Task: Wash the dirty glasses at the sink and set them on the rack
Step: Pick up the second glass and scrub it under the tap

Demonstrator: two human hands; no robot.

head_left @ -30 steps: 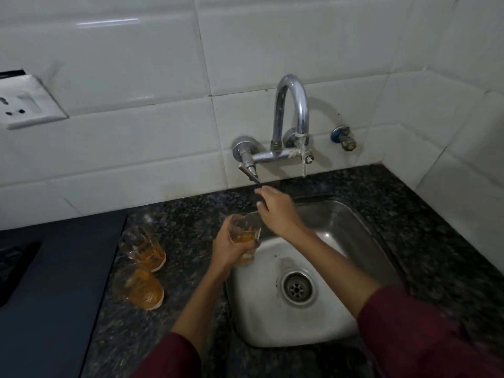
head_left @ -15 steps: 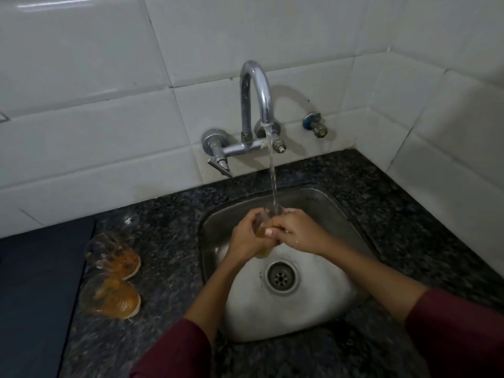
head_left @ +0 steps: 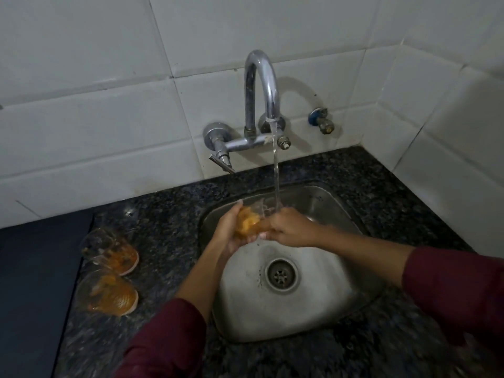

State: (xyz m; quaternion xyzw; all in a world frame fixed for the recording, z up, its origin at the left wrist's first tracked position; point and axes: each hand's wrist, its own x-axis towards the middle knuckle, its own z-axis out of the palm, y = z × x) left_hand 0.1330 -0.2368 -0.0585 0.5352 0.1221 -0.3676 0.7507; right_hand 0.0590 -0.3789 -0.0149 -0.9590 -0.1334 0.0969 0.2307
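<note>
A small clear glass point(head_left: 249, 221) with orange residue is tilted over the steel sink point(head_left: 313, 315), just left of the water stream. My left hand point(head_left: 227, 233) cups it from the left and below. My right hand point(head_left: 289, 227) grips its right side, and the running water from the chrome tap point(head_left: 261, 85) lands on its fingers. Two more dirty glasses stand on the dark granite counter left of the sink: the farther glass point(head_left: 110, 251) and the nearer glass point(head_left: 107, 291), both with orange stains. No rack is in view.
A dark blue surface point(head_left: 32, 282) borders the counter on the left, right beside the two glasses. White tiled walls close in behind and on the right. A small valve point(head_left: 321, 121) sticks out of the wall right of the tap. The drain point(head_left: 281, 275) lies below my hands.
A second ago my right hand was reaching up at the tap lever and no water ran. Water flows now, and both hands hold the glass, tipped more on its side, by the stream.
</note>
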